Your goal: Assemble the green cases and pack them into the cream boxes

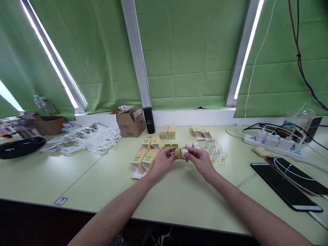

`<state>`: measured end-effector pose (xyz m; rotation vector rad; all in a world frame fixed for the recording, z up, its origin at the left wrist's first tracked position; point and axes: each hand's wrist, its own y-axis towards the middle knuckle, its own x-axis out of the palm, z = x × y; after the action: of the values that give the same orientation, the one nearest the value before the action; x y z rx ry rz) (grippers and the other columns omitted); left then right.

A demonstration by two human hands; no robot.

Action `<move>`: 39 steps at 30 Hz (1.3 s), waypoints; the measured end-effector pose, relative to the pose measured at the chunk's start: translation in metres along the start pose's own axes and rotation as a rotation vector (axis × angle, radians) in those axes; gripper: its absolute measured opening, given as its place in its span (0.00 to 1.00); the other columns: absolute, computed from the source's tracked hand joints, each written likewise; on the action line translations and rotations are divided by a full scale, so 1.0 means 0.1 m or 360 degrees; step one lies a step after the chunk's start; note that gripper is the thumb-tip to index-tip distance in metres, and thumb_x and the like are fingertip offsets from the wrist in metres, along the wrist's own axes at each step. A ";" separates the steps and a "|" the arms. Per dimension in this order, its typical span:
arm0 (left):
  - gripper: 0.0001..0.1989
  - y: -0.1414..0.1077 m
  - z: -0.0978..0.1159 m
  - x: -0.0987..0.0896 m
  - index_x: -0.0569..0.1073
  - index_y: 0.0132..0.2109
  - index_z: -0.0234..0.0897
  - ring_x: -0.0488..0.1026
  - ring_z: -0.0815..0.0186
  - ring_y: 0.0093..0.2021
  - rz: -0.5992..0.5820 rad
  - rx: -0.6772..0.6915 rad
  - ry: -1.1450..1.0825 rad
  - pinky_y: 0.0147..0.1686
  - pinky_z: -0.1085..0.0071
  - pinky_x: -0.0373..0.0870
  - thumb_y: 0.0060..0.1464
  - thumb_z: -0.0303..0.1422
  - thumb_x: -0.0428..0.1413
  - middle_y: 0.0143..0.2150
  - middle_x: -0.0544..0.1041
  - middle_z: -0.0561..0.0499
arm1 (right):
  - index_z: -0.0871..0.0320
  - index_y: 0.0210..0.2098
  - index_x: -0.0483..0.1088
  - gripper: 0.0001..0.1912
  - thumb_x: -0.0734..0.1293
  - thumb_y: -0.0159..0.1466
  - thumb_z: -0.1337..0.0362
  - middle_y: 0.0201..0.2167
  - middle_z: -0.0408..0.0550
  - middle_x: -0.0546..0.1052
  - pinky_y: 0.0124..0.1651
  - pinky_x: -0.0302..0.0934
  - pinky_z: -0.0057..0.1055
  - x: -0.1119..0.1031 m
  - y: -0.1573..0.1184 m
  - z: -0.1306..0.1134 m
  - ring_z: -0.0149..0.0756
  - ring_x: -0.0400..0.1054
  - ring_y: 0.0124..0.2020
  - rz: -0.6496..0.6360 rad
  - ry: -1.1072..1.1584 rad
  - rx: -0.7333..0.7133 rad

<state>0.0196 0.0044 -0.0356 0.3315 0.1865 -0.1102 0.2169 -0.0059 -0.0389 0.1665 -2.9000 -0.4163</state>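
Left hand (165, 159) grips green piece (178, 153); right hand (202, 162) grips white piece (183, 153) at its three o'clock. Apparent step: joining or parting these; next likely requires steady alignment.

Both hands over pale table (84, 191). Left hand (164, 159) pinches small green piece (178, 153); right hand (202, 161) pinches small white piece (183, 153), pieces touching. Small beige cartons (138, 160) with green labels beside left hand, flaps open; two more cartons (168, 132) farther back. Clear plastic containers (215, 150) near right hand. Back left: tangled white straps (84, 138), brown cardboard box (130, 123), black cylinder (149, 120) just beside it. Right: power strip (274, 144) with plugs, smartphone (285, 186). Green curtains (192, 51) behind.
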 end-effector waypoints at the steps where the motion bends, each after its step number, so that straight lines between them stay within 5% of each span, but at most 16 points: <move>1: 0.42 0.00 -0.01 0.00 0.80 0.52 0.29 0.81 0.54 0.45 -0.0002 0.0003 0.0012 0.47 0.61 0.78 0.47 0.64 0.66 0.47 0.84 0.35 | 0.57 0.43 0.85 0.28 0.82 0.52 0.44 0.31 0.49 0.84 0.35 0.70 0.36 0.00 0.00 0.00 0.34 0.70 0.27 0.0002 -0.0017 -0.0003; 26: 0.38 -0.04 0.10 -0.01 0.80 0.49 0.31 0.80 0.58 0.40 -0.0097 0.0035 0.0048 0.41 0.65 0.77 0.47 0.62 0.68 0.43 0.83 0.40 | 0.57 0.40 0.86 0.26 0.79 0.55 0.41 0.25 0.46 0.80 0.36 0.71 0.36 0.01 -0.04 -0.06 0.36 0.71 0.27 -0.0117 -0.0127 -0.0012; 39: 0.31 -0.07 0.15 0.05 0.76 0.39 0.34 0.76 0.63 0.34 -0.0101 0.0053 0.0105 0.34 0.70 0.69 0.49 0.61 0.67 0.34 0.79 0.47 | 0.58 0.41 0.83 0.27 0.79 0.56 0.42 0.27 0.47 0.81 0.34 0.71 0.36 0.02 -0.04 0.01 0.36 0.72 0.27 -0.0073 -0.0069 -0.0041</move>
<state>0.0257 -0.0071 -0.0245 0.3627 0.2609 -0.1655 0.2152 -0.0101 -0.0404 0.2230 -2.9363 -0.4708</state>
